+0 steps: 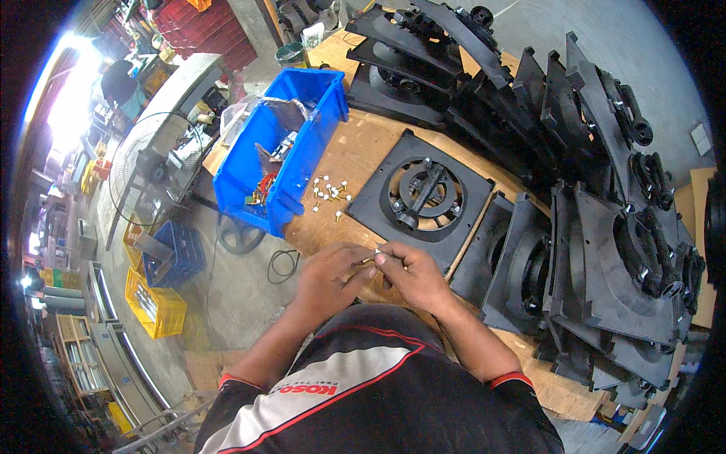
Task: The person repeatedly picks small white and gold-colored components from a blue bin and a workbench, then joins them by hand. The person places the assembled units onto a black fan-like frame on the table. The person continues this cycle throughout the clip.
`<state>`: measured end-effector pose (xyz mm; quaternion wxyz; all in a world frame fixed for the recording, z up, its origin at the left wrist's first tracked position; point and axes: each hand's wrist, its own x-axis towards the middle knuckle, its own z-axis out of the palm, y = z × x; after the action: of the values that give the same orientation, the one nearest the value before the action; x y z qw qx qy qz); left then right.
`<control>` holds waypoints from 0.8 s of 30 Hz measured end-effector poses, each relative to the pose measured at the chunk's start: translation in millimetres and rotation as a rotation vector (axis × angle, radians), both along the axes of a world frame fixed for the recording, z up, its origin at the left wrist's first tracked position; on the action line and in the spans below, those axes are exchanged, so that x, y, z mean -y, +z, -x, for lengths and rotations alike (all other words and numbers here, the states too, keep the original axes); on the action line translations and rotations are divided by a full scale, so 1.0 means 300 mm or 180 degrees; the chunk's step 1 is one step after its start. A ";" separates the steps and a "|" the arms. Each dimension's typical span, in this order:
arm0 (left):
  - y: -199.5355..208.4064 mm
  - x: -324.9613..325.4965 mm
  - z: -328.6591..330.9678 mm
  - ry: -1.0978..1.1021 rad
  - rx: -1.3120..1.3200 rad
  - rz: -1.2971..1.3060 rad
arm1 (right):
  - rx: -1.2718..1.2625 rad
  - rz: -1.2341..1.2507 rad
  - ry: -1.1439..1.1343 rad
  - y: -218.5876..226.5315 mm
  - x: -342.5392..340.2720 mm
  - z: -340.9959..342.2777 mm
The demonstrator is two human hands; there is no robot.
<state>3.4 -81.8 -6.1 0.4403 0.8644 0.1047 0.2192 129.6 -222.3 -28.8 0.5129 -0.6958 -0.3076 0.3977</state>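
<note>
My left hand (333,278) and my right hand (414,277) meet close to my body, fingertips pinched together. Between them is a small brass-coloured fitting (368,261) with a white end, mostly covered by the fingers. Similar white-capped brass fittings (330,191) lie loose on the wooden table, beyond my hands. Just past my right hand, a square black burner panel (369,198) lies flat. It has a round opening, with a ring-shaped burner and a black tube (423,198) set across it.
A blue bin (240,206) with small parts in compartments stands at the table's left edge. Stacked black panels (628,250) lean along the right and far side. On the floor at left are a yellow crate (168,321), a dark blue crate (189,253) and a standing fan (155,168).
</note>
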 end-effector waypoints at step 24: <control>-0.062 -0.036 0.040 -0.0266 -0.0281 0.2385 | 0.1808 -0.0746 0.0179 0.054 0.021 0.016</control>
<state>-8.5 -70.9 -24.7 0.7294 0.6556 0.1611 0.1103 124.8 -228.7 -12.5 0.4720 -0.7064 -0.5016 0.1632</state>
